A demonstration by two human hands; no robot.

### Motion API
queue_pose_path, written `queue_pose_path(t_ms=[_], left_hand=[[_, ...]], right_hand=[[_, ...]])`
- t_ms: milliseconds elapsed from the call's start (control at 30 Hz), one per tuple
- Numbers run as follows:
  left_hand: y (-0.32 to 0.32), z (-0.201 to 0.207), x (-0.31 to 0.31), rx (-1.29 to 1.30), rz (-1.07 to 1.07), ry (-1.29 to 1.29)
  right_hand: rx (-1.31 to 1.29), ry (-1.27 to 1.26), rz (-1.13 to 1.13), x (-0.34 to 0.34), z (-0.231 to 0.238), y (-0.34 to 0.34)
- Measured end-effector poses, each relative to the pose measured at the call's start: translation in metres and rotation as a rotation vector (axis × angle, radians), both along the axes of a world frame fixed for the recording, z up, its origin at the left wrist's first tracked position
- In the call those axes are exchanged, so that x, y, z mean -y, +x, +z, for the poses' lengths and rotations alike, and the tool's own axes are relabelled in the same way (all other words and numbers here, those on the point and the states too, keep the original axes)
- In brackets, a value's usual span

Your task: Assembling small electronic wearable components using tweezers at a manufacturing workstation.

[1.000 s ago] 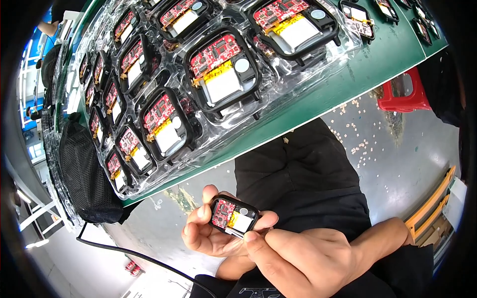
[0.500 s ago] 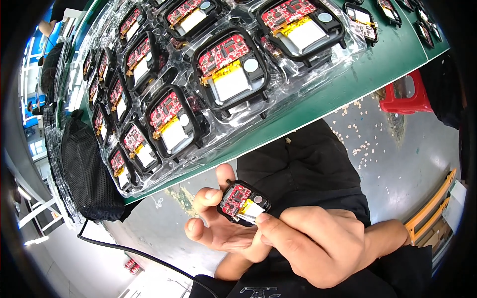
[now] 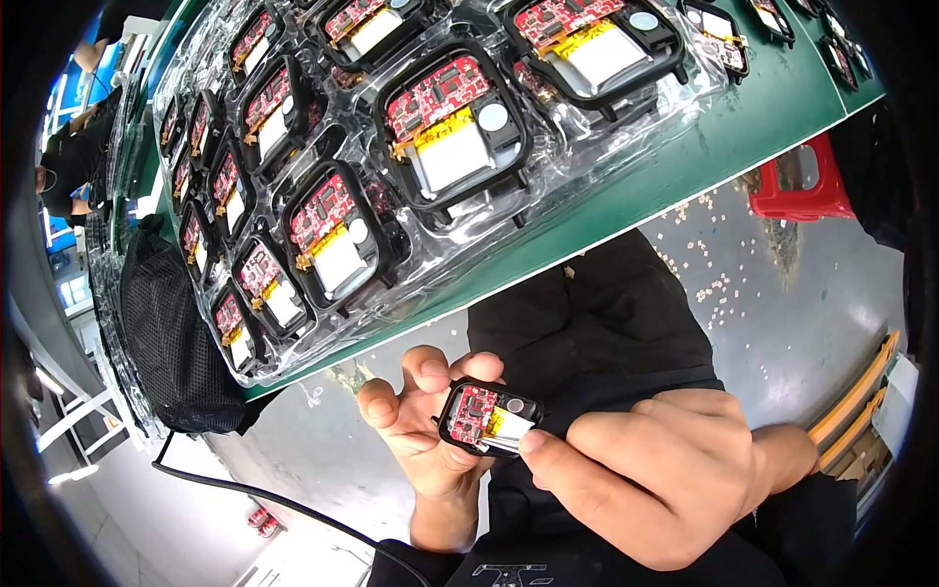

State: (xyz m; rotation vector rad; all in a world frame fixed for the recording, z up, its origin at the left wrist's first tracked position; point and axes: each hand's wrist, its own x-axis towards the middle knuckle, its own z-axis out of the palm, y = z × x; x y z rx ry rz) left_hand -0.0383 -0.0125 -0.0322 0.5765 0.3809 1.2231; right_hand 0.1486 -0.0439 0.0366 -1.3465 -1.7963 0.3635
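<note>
My left hand (image 3: 430, 440) holds a small black smartwatch case (image 3: 541, 411), its back off, from beneath and at its left side. A red circuit board (image 3: 471, 411), yellow tape and a white battery (image 3: 509, 423) show inside, with a round grey disc in one corner. From the right, my right hand (image 3: 650, 470) is closed in a pinch at the case's lower right edge. Thin silvery tips, like tweezers (image 3: 501, 445), reach from its fingertips to the lower edge of the board and battery. The rest of that tool is hidden in the hand.
A clear plastic tray (image 3: 577, 157) with several similar open watch cases lies on the green table (image 3: 763, 137), above my hands. A black mesh bag (image 3: 166, 333) hangs at the left, near a black cable (image 3: 264, 499). A red stool (image 3: 802, 186) stands at the right.
The case has shifted slightly right and down and turned more level. My left fingers have curled closer behind it. The right hand has moved a little right with it.
</note>
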Motion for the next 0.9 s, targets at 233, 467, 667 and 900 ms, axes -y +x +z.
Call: queue_pose_path(t_ms=[233, 467, 667, 900], left_hand=[[0.003, -0.004, -0.005, 0.155, -0.036, 0.012], [0.002, -0.004, -0.005, 0.166, -0.044, -0.012], [0.000, -0.005, -0.007, 0.176, -0.069, -0.019], [0.004, -0.005, -0.003, 0.095, 0.023, -0.025]], right_hand=[[-0.004, -0.030, 0.016, -0.001, 0.001, -0.001], [-0.058, -0.024, 0.003, -0.003, 0.001, 0.001], [0.060, 0.015, 0.130, -0.010, 0.004, 0.012], [-0.246, -0.073, 0.021, -0.001, -0.007, -0.002]])
